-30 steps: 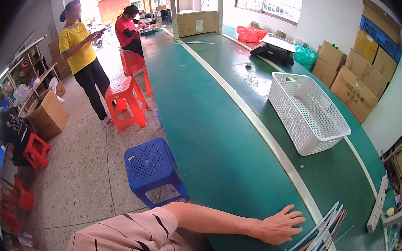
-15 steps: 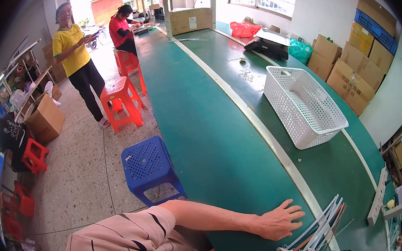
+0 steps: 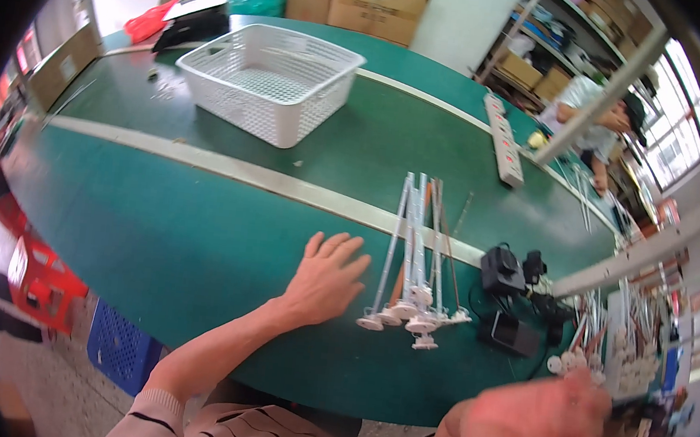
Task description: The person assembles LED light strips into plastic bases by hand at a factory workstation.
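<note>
My left hand (image 3: 329, 277) rests on the green tabletop (image 3: 172, 227) with its fingers spread and nothing in them. Just right of it lies a bundle of thin rods (image 3: 418, 242), whitish and brown. White round plastic ends (image 3: 417, 308) sit at the bundle's near side. My right hand (image 3: 536, 430) is raised at the lower right, close to the camera and smeared by motion. Its fingers look curled, but whether they hold anything cannot be made out. Beyond it are black power adapters (image 3: 503, 271) with cables on the table.
A white perforated basket (image 3: 284, 119) stands across the table, past a pale strip (image 3: 269, 179). A long white power strip (image 3: 504, 145) lies farther right. More rods with white ends (image 3: 579, 358) are at the right. Another person (image 3: 595, 128) sits beyond a pale post (image 3: 611, 92). A blue stool (image 3: 120, 348) is at left.
The view has swung to the right, bringing the adapters and the other person further in. My right hand has come into view; my left still lies flat beside the rods.
</note>
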Demonstrator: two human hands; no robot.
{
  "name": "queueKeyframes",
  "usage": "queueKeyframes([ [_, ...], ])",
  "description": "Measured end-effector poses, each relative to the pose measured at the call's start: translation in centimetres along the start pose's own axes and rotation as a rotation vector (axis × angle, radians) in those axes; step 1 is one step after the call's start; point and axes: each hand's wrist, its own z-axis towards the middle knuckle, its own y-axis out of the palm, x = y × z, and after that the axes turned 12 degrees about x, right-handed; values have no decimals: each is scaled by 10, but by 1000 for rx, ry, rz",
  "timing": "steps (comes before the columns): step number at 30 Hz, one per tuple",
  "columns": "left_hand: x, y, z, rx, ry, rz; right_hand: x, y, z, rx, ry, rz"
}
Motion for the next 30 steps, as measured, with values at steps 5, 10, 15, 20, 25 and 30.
queueKeyframes([
  [5, -1, 14, 4, 5, 19, -57, 26, 16, -5, -554, 455, -170],
  [10, -8, 10, 4, 50, -37, -142, 14, 18, -24, -1142, 635, -56],
  [15, -10, 7, 0, 84, -61, -181, 14, -31, -30, -1051, 945, -138],
  [20, -4, 9, 1, 156, -77, -304, -13, -97, -46, -355, 1101, -525],
  [25, -8, 0, 2, 228, -138, -380, -41, -156, -83, 64, 972, -765],
  [30, -17, -23, 41, 370, -75, -251, -52, -177, -101, 99, 1080, -961],
])
